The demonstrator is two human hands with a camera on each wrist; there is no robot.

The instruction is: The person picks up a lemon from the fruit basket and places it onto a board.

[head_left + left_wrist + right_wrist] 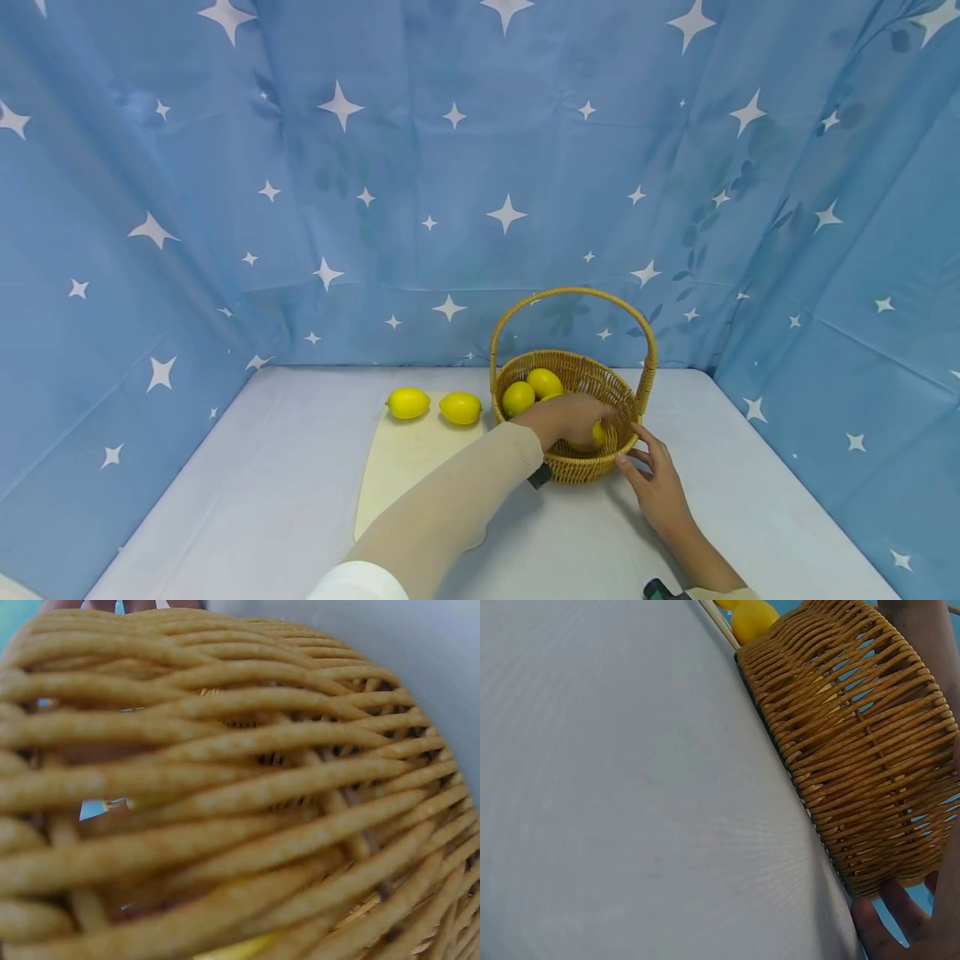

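In the head view, my left hand [576, 418] reaches down inside a round wicker basket [577, 472]. Its fingers curl about a yellow lemon [598, 432], mostly hidden beneath them. My right hand [662, 487] touches the basket's near right side, thumb and fingers spread along the rim. The right wrist view shows fingertips of that hand [900, 922] against the wicker wall [855, 757]. More lemons [518, 399] lie in the basket's left half. Woven wicker [225, 765] fills most of the left wrist view, a bit of yellow showing through the gaps.
Two lemons, one left [408, 403] and one right [461, 408], lie at the far end of a cream cutting board [405, 467], left of the basket. A tall handle [573, 291] arches over the basket. Blue star-patterned curtains [420, 233] surround the white table [285, 467].
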